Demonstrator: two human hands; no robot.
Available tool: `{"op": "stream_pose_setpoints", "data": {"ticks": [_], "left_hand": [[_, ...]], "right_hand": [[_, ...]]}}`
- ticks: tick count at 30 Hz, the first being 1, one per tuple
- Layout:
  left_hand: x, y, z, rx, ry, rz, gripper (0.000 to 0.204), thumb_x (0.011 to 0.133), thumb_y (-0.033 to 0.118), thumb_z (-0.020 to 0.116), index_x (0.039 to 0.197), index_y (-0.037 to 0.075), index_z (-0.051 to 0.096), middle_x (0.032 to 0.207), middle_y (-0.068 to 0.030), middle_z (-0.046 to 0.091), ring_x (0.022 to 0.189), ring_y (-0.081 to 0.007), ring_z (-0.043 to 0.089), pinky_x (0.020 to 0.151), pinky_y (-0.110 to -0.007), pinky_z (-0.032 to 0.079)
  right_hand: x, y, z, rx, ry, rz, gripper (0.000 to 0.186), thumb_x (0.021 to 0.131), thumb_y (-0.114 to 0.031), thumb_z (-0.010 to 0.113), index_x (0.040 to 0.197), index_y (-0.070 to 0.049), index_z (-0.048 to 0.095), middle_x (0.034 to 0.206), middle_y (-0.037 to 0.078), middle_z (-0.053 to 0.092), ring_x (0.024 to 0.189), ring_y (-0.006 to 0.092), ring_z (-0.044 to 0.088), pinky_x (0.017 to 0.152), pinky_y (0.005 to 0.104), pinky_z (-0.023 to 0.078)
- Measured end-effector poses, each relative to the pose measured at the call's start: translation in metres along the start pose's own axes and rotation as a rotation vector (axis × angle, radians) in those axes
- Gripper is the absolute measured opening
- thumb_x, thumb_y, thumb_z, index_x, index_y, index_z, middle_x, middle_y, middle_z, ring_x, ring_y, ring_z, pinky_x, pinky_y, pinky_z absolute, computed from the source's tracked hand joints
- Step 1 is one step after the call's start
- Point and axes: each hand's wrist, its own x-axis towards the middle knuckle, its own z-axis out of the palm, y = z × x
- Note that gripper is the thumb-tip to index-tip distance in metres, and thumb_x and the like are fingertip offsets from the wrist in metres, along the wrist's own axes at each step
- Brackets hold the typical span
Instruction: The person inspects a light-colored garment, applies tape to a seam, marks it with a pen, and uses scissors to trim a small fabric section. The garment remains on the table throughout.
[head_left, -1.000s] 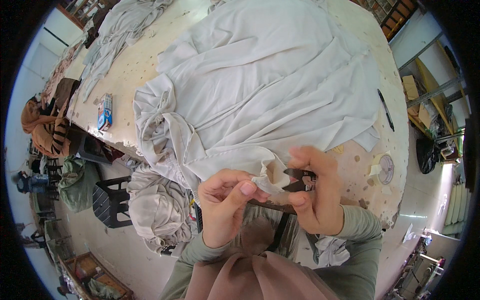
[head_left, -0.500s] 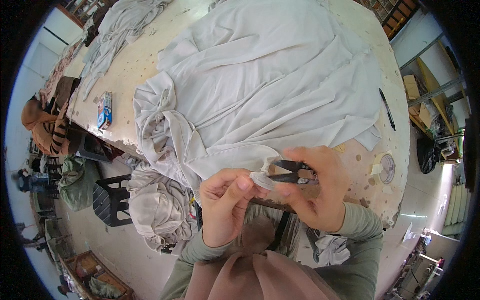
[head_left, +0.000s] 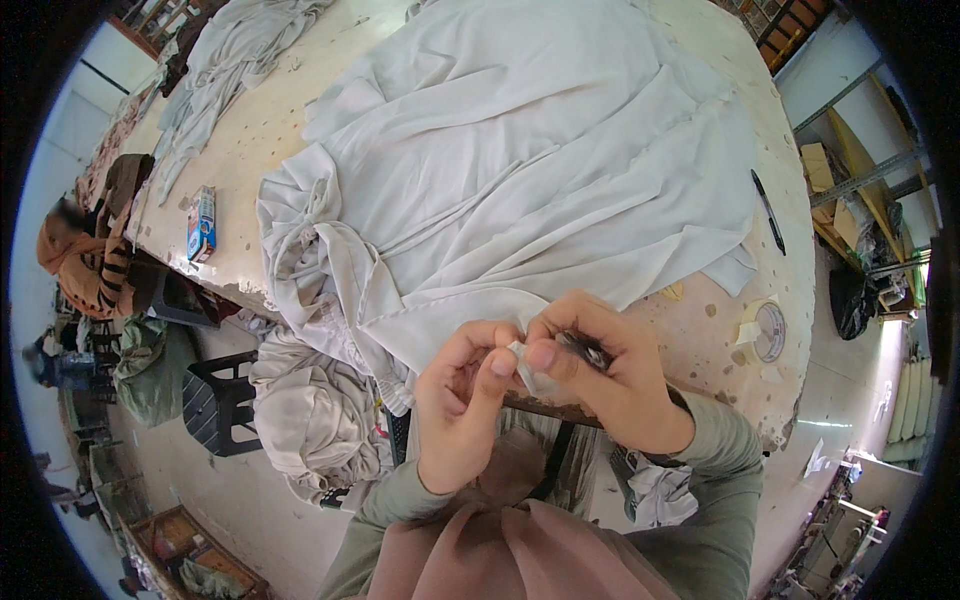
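A pale grey garment [head_left: 560, 170] lies spread in folds over the table, with a gathered, bunched part at its left. Its near edge comes up to my hands at the table's front. My left hand [head_left: 462, 400] is closed, pinching a small piece of this cloth between thumb and fingers. Close against it, my right hand [head_left: 625, 385] pinches the same edge with thumb and forefinger. Black thread snips [head_left: 585, 348] are tucked within the right hand's curled fingers, and their blades are mostly hidden.
On the table are a tape roll [head_left: 768, 333] and a black pen [head_left: 768, 212] at right, and a small blue box [head_left: 202, 225] at left. A black stool [head_left: 215, 405] and heaped pale cloth [head_left: 310, 415] stand below left. Another person [head_left: 85, 260] is at far left.
The snips, earlier held pointing at the cloth edge, are now drawn back into my right hand. Its thumb and forefinger have moved left onto the cloth beside my left hand.
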Motion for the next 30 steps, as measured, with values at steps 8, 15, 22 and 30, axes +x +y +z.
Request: {"op": "stream_pose_setpoints", "data": {"ticks": [8, 15, 22, 30], "left_hand": [[0.004, 0.002, -0.003, -0.060, -0.018, 0.045, 0.021, 0.095, 0.012, 0.054, 0.105, -0.006, 0.059, 0.097, -0.0066, 0.062, 0.089, -0.0114, 0.054, 0.082, -0.025, 0.042], [0.002, 0.006, -0.003, -0.043, -0.018, 0.066, 0.018, 0.093, 0.009, 0.056, 0.103, -0.005, 0.060, 0.093, -0.0067, 0.062, 0.086, -0.0112, 0.055, 0.077, -0.024, 0.044], [0.002, 0.008, -0.004, -0.004, -0.009, 0.057, 0.014, 0.090, 0.005, 0.061, 0.100, -0.004, 0.058, 0.091, -0.0047, 0.061, 0.083, -0.0094, 0.056, 0.074, -0.022, 0.046], [0.003, 0.009, -0.006, 0.034, -0.053, -0.022, 0.017, 0.093, 0.010, 0.058, 0.104, -0.003, 0.058, 0.093, -0.0040, 0.060, 0.082, -0.0094, 0.057, 0.076, -0.024, 0.047]], "right_hand": [[-0.003, -0.010, 0.000, 0.208, -0.012, 0.304, 0.016, 0.089, -0.015, 0.063, 0.089, 0.001, 0.061, 0.078, 0.002, 0.053, 0.074, 0.0075, 0.047, 0.065, 0.0235, 0.039], [-0.004, -0.007, 0.001, 0.144, -0.021, 0.274, 0.012, 0.090, -0.013, 0.062, 0.090, -0.002, 0.057, 0.079, -0.003, 0.051, 0.069, 0.0031, 0.042, 0.061, 0.0178, 0.032], [-0.004, -0.002, 0.002, 0.005, 0.001, 0.077, 0.016, 0.089, -0.015, 0.063, 0.092, 0.001, 0.061, 0.080, 0.004, 0.054, 0.075, 0.0107, 0.049, 0.067, 0.0240, 0.040], [-0.005, -0.002, 0.002, 0.329, -0.027, 0.363, 0.022, 0.093, -0.022, 0.059, 0.095, 0.000, 0.059, 0.079, -0.004, 0.050, 0.073, 0.0037, 0.044, 0.065, 0.0207, 0.037]]}}
